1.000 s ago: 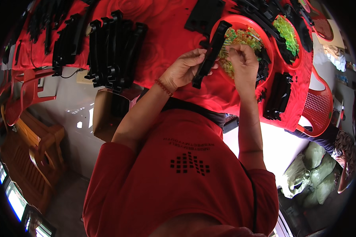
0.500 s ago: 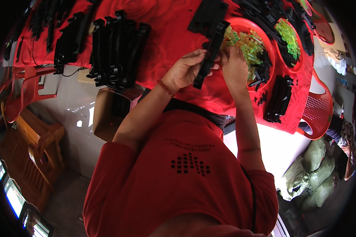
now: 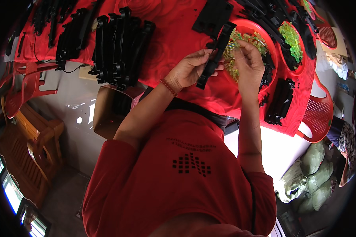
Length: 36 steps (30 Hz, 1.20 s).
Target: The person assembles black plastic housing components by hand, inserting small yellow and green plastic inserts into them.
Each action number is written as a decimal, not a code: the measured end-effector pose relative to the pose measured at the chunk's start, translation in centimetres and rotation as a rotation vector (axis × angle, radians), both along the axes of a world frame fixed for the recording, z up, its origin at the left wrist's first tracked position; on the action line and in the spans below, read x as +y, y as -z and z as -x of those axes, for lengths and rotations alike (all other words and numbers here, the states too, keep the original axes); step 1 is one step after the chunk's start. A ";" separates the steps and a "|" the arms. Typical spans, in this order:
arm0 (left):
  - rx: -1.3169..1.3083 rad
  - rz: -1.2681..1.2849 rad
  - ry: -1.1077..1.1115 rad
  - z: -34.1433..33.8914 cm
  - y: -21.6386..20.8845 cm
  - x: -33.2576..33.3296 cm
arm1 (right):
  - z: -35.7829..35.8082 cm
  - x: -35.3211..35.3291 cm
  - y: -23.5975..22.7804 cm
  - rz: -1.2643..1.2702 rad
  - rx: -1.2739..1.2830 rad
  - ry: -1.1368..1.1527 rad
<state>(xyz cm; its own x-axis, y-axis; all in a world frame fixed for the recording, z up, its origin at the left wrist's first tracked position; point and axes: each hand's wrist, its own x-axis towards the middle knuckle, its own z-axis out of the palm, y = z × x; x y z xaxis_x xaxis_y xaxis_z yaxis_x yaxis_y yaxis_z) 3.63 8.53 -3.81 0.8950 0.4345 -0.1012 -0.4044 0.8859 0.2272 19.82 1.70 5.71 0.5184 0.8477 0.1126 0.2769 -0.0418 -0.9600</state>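
My left hand [image 3: 192, 69] grips a long black plastic strip [image 3: 216, 55] with raised ends, held tilted above the red cloth. Over a round red tray [image 3: 273, 43] is my right hand [image 3: 250, 65], its thumb and forefinger pinched together. Whatever sits between those fingertips is too small to make out. The tray holds many small yellow-green translucent pieces [image 3: 231, 59] on one side and small black parts [image 3: 268, 73] on the other. A flat black plastic piece [image 3: 211, 16] lies on the cloth just beyond the strip.
Stacked black strips [image 3: 120, 47] lie at the table's left edge, more strips [image 3: 280, 100] near the right corner. A second red tray [image 3: 292, 43] with green pieces stands further right. A red chair [image 3: 318, 114] is at the right, a cardboard box [image 3: 106, 112] below the table edge.
My right hand has moved away from the strip, to the right over the tray, its fingers now pinched. The left hand still holds the strip, shifted slightly right.
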 end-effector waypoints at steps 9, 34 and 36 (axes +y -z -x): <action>-0.006 -0.049 -0.002 -0.1 -0.1 -0.3 | 2.4 0.1 0.1 -0.063 -0.442 -0.031; -0.009 -0.070 -0.053 -0.7 0.5 -0.5 | 2.6 -0.4 -0.9 0.105 -1.236 -0.225; 0.014 -0.076 -0.067 -0.7 0.6 -0.6 | 2.9 -0.4 -1.1 0.171 -1.327 -0.255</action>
<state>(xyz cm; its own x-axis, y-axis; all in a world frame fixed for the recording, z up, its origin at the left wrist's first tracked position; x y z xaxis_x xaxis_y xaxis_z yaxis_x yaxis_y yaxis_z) 4.35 7.96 -4.40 0.8625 0.5001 -0.0777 -0.4585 0.8371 0.2984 16.96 1.32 6.77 -0.0682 0.9562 0.2845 0.9973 0.0580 0.0441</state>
